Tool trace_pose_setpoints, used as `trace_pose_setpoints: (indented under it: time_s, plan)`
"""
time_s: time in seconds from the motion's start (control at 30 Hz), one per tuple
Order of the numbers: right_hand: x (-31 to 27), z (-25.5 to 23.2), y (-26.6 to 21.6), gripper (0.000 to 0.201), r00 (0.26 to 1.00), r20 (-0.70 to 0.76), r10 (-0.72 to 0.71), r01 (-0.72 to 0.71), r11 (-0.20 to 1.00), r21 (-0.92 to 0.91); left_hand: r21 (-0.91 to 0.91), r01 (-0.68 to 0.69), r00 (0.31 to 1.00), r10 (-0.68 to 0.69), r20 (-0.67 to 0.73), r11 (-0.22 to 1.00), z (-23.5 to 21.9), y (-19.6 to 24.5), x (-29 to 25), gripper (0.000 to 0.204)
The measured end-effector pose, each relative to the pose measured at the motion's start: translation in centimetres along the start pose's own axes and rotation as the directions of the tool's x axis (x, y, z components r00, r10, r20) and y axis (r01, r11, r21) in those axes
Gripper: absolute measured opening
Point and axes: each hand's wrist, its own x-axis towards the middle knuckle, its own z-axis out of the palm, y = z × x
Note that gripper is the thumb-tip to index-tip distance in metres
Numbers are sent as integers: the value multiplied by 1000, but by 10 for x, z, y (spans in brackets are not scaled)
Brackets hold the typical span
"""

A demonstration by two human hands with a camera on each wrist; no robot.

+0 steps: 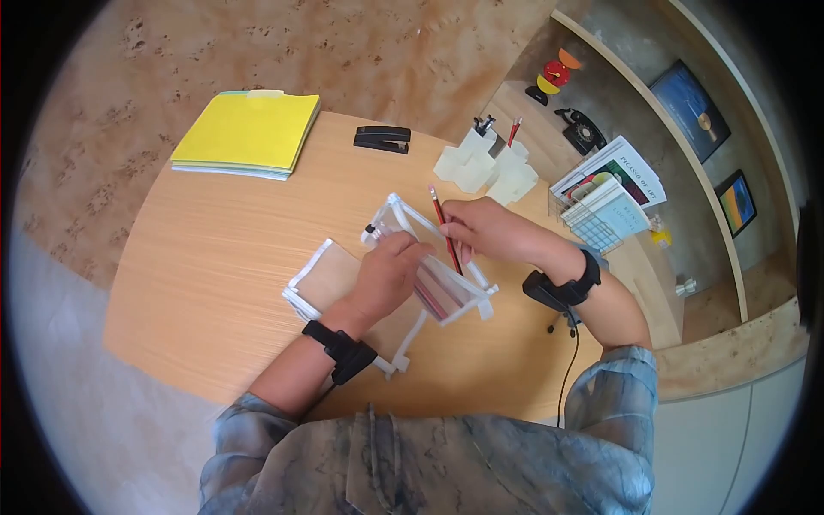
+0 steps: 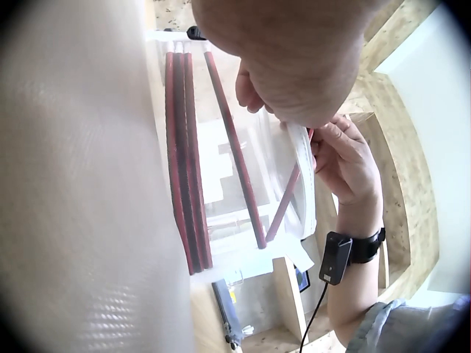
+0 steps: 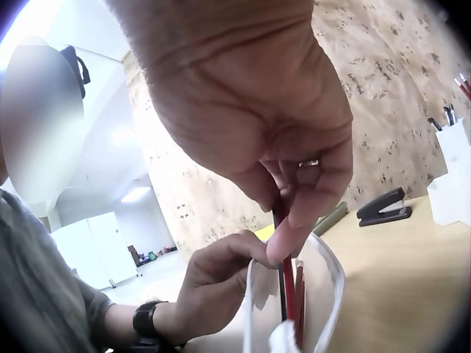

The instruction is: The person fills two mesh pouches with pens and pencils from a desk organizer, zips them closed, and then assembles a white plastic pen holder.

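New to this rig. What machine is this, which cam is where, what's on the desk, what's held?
No machine: a person works bare-handed. The widest picture comes from a head camera looking down; the other two come from the black cameras strapped to each wrist.

On the wooden desk are a yellow folder atop a stack, a black stapler, white hexagonal pen holders and what looks like another white-trimmed pouch.

The left hand holds a clear zip pouch by its edge. The right hand pinches a red-and-black pencil, its lower end inside the pouch. The left-wrist view shows similar pencils already in there.
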Motion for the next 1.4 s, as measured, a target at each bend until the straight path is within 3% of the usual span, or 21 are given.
trace_pose_setpoints:
  time_s: [0.13,0.27,0.43,0.53,0.57,0.63,0.73,0.83,0.97,1.03,1.13,1.23,1.33,1.4]
  plan:
    - [24,10,0,20,987,137,83,-88,996,33,-12,-34,999,34,-4,999,4,-1,0,28]
    - [40,20,7,22,984,149,96,-91,995,-40,-2,-84,995,84,-55,996,1,0,1,28]
    - [44,18,2,23,986,142,88,-68,988,-137,26,-32,998,34,-55,999,1,-2,1,28]
    - [43,17,-1,21,996,72,52,-31,961,-275,43,7,998,-4,-67,999,1,-2,0,27]
    - [43,20,1,21,998,-59,-25,7,957,-289,51,16,997,-13,-73,999,1,-1,1,26]
    - [42,26,3,21,932,-311,-185,76,940,-333,55,33,997,-29,-74,998,1,-4,1,26]
    - [34,15,-14,23,909,-408,-85,49,994,-98,76,18,997,-12,-80,997,-1,-4,1,27]
    - [26,-2,-24,27,901,-403,-161,113,984,-140,82,16,997,-10,-77,996,-1,-2,1,28]
    - [22,-13,-12,24,998,-7,-63,62,992,-110,86,2,997,5,-77,996,-2,-2,0,29]
    - [27,-9,1,23,975,224,8,30,986,-166,83,2,998,3,-60,997,-2,-2,1,29]
    - [28,-4,3,17,910,405,86,-43,992,-115,31,-4,999,6,-54,1000,0,-3,1,28]
    - [41,0,6,8,895,446,-7,124,965,-233,-14,-31,998,30,-55,999,2,-5,0,28]
    - [48,0,2,5,874,477,92,-16,987,-161,-44,-85,995,82,-52,995,-1,-3,2,30]
    - [55,3,5,8,906,416,73,-54,997,-57,-56,-97,994,94,-48,994,-2,-3,2,31]
